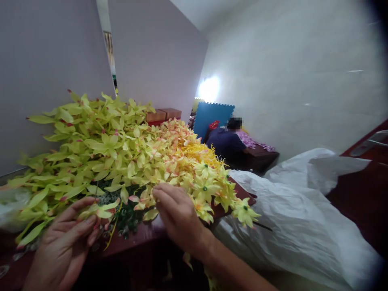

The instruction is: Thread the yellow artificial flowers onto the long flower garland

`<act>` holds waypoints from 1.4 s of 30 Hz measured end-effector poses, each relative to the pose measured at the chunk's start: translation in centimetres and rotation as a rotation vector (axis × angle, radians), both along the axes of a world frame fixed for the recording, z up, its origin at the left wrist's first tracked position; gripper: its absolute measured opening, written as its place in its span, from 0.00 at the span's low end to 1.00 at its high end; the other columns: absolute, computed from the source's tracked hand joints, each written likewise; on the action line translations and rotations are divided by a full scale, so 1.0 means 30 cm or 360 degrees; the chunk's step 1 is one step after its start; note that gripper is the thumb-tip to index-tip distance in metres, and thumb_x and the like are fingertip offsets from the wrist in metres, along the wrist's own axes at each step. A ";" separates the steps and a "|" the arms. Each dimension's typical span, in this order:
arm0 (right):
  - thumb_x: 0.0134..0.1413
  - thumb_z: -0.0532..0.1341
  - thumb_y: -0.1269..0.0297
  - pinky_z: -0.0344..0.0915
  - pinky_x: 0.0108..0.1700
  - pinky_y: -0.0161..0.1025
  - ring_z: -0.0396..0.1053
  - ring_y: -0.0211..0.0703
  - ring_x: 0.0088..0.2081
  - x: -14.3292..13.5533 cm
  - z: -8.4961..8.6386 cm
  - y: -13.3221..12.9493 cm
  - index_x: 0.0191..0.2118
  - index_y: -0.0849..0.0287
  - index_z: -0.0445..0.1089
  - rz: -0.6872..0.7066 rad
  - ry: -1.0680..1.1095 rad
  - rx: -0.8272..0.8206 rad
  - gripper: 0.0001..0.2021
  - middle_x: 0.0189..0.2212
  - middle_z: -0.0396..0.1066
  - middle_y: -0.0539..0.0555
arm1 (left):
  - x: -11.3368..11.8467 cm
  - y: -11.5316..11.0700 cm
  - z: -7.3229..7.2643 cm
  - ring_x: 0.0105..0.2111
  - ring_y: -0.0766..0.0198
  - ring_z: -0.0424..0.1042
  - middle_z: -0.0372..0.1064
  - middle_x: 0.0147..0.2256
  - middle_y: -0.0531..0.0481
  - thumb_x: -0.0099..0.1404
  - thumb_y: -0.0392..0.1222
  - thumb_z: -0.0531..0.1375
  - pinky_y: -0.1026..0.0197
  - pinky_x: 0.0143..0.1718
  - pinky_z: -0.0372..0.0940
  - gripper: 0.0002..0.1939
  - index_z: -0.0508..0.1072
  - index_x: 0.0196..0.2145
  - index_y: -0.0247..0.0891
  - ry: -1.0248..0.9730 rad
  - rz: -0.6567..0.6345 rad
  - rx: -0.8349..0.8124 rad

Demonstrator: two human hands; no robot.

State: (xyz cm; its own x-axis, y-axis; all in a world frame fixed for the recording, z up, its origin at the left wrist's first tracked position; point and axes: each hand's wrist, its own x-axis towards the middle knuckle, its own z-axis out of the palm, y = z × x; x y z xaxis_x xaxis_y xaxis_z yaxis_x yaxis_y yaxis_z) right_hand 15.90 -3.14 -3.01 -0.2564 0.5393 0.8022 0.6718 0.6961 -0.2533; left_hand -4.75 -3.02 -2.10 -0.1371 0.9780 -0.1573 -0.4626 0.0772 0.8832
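Observation:
My left hand [68,238] pinches a yellow-green artificial flower [101,212] between thumb and fingers at the lower left. A thin yellow stamen strand [113,232] hangs beside that flower. My right hand [178,216] is at the front of the small pink-and-cream petal pieces [176,139], fingers curled together and fingertips among them. What its fingertips hold is hidden. Between the hands lie small dark green plastic parts [127,218]. A large heap of yellow-green petal pieces [106,145] rises behind my left hand.
Finished-looking yellow flowers [204,188] lie at the table's right edge, with yellow stamens [200,155] behind them. White plastic sheeting [291,214] spreads at the right. Reddish boxes [165,115] stand behind the heap. Farther back, a person [224,141] sits bent over a table with purple pieces.

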 end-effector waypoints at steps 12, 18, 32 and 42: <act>0.57 0.53 0.74 0.68 0.44 0.42 0.72 0.45 0.43 0.243 0.045 0.124 0.44 0.60 0.68 -0.0412 -0.0087 0.0021 0.11 0.40 0.74 0.58 | 0.033 0.052 -0.108 0.19 0.67 0.68 0.73 0.21 0.49 0.42 0.34 0.69 0.72 0.17 0.59 0.19 0.73 0.35 0.40 0.0103 -0.0414 -0.0049; 0.58 0.54 0.72 0.67 0.43 0.40 0.71 0.44 0.41 0.178 0.079 0.202 0.41 0.60 0.69 -0.0312 -0.0358 -0.0034 0.09 0.39 0.74 0.57 | 0.055 0.083 -0.090 0.15 0.71 0.63 0.71 0.17 0.50 0.44 0.35 0.68 0.75 0.15 0.55 0.16 0.73 0.34 0.37 0.0164 -0.0265 0.0117; 0.58 0.56 0.67 0.58 0.37 0.39 0.61 0.43 0.34 -0.064 0.123 0.313 0.32 0.58 0.71 -0.0191 -0.1132 -0.0174 0.07 0.34 0.71 0.54 | 0.027 0.046 -0.096 0.17 0.69 0.64 0.70 0.18 0.52 0.47 0.32 0.66 0.71 0.17 0.57 0.15 0.72 0.35 0.36 -0.0092 -0.0153 0.0264; 0.57 0.56 0.68 0.55 0.42 0.40 0.61 0.42 0.35 -0.110 0.063 0.336 0.27 0.59 0.70 -0.0221 -0.0960 -0.0345 0.09 0.32 0.70 0.53 | 0.013 0.050 -0.135 0.18 0.70 0.65 0.69 0.19 0.53 0.49 0.33 0.66 0.71 0.18 0.56 0.16 0.69 0.37 0.36 -0.0112 -0.0227 0.0308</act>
